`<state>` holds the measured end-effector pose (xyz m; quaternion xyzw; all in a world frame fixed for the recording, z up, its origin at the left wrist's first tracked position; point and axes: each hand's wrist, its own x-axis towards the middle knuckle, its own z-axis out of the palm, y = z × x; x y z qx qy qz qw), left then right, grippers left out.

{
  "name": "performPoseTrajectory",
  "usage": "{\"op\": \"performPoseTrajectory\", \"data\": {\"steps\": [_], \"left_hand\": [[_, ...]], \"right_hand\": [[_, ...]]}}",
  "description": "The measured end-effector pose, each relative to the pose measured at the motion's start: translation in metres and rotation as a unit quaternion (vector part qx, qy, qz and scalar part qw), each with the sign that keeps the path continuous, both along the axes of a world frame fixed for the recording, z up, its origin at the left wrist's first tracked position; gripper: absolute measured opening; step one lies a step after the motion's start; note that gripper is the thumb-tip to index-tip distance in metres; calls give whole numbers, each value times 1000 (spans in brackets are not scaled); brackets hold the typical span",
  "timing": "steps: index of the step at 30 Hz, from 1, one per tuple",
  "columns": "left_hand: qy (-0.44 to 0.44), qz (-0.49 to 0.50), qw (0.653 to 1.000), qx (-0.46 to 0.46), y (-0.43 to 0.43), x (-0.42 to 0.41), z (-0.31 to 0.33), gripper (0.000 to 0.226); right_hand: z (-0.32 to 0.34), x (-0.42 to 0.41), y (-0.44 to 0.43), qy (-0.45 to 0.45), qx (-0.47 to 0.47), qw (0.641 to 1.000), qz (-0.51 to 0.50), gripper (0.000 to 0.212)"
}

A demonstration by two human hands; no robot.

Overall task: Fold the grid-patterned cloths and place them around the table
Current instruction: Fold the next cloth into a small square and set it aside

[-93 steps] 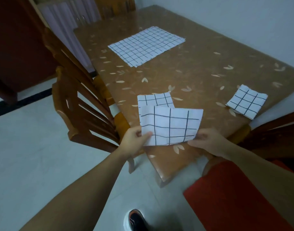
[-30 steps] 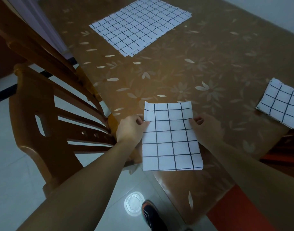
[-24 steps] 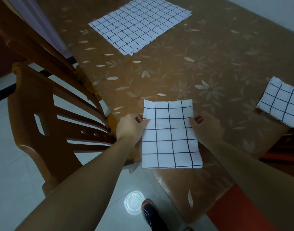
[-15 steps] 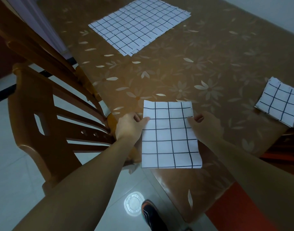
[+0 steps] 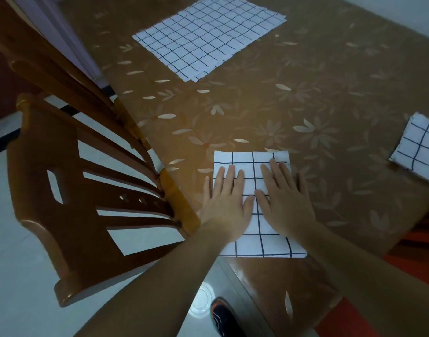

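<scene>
At the table (image 5: 257,105), hands (image 5: 226,207) (image 5: 285,205) flat on grid cloth (image 5: 264,244)

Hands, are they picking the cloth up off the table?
No, the left hand and right hand lie flat, fingers straight, on the cloth on the table.

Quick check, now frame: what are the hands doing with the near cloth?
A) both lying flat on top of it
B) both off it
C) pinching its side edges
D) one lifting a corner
A: the left hand and right hand lie side by side with straight fingers on top of the near cloth, which lies flat at the table edge.
</scene>
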<state>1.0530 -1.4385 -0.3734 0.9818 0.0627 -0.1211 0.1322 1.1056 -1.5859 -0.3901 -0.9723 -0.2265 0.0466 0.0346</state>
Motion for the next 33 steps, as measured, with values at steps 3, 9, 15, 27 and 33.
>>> {"op": "performPoseTrajectory", "data": {"steps": [3, 9, 15, 27, 33], "left_hand": [[-19, 4, 1000, 3, 9, 19, 7, 58], [17, 14, 998, 56, 22, 40, -2, 56], [-11, -2, 999, 54, 17, 29, 4, 58], [2, -24, 998, 53, -9, -22, -7, 59], [-5, -22, 999, 37, -8, -23, -8, 61]], "right_hand": [[8, 6, 9, -21, -4, 1000, -4, 63], [5, 25, 26, 8, -17, 1000, -5, 71], [3, 24, 25, -2, -10, 1000, -3, 73], [13, -49, 14, -34, 57, 998, -22, 59], [1, -73, -22, -5, 21, 1000, -16, 65]]}}
